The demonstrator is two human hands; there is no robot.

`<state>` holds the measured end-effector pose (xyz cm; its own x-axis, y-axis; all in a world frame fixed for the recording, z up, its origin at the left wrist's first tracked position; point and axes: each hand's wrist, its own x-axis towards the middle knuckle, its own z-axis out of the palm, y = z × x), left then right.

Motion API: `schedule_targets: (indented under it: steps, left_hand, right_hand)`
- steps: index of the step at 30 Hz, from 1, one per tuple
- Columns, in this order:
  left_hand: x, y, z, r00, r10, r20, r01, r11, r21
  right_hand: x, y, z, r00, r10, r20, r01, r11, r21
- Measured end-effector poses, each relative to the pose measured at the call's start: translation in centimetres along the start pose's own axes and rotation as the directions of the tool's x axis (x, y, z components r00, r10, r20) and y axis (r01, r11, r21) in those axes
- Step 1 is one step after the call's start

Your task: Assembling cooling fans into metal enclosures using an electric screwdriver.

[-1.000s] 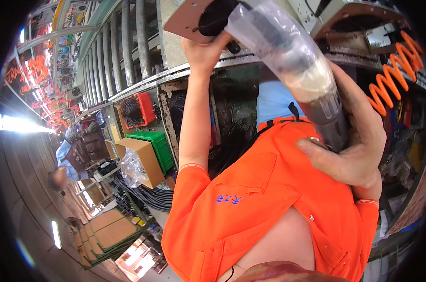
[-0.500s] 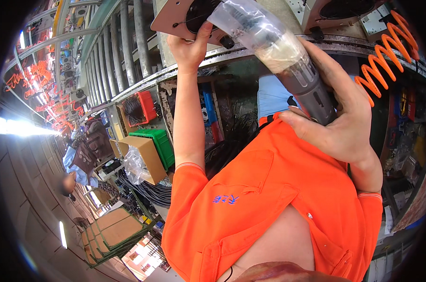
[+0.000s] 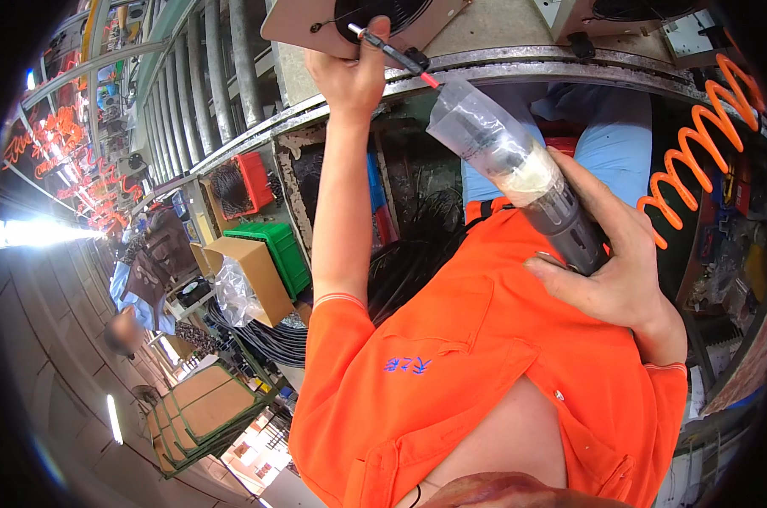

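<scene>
My left hand [image 3: 348, 80] grips the near edge of a beige metal housing [image 3: 294, 24] at the top, its thumb lying over the black round part [image 3: 404, 15] set in the face. In my right hand [image 3: 616, 262] is a dark grey power screwdriver [image 3: 561, 222], fingers wrapped round its body. Clear plastic [image 3: 476, 118] and a band of pale tape cover its front. The long bit [image 3: 392, 51], with a red section near the plastic, points up and left; its tip appears beside my left thumb. Whether it touches anything I cannot tell.
A coiled orange air hose [image 3: 684, 173] hangs at right. Another beige housing [image 3: 603, 21] stands on the bench at top right. Metal rollers [image 3: 218, 76] run at upper left. Below sit a red bin [image 3: 256, 182], a green crate [image 3: 286, 254] and a cardboard box [image 3: 260, 275]. A person [image 3: 138, 292] is at far left.
My right hand has drawn the screwdriver down toward my body, so its bit now shows. The housing and my left hand have shifted slightly.
</scene>
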<state>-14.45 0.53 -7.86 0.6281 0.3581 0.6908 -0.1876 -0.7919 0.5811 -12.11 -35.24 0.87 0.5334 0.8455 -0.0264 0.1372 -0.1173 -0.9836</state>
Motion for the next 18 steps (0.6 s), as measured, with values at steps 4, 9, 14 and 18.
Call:
schedule_targets:
  steps: [4,9,14,18]
  left_hand:
    - [-0.9,-0.2,0.6,1.0,0.0,-0.022,0.0,1.0,0.005]
    - [-1.1,-0.3,0.7,0.999,-0.046,-0.01,0.046,0.999,-0.016]
    - [-1.4,-0.6,0.2,1.0,-0.019,-0.003,0.019,0.998,0.067]
    - [-1.5,0.3,-0.4,0.978,-0.184,0.101,0.17,0.976,0.134]
  right_hand:
    - [0.0,0.1,0.3,1.0,0.003,0.003,-0.003,1.0,-0.009]
    - [-0.3,0.4,0.4,1.0,0.028,-0.011,-0.027,0.999,0.021]
    - [-0.2,0.4,0.0,1.0,0.0,-0.021,0.0,1.0,-0.001]
    - [-0.2,0.6,-0.1,0.999,0.004,-0.039,-0.003,1.0,0.022]
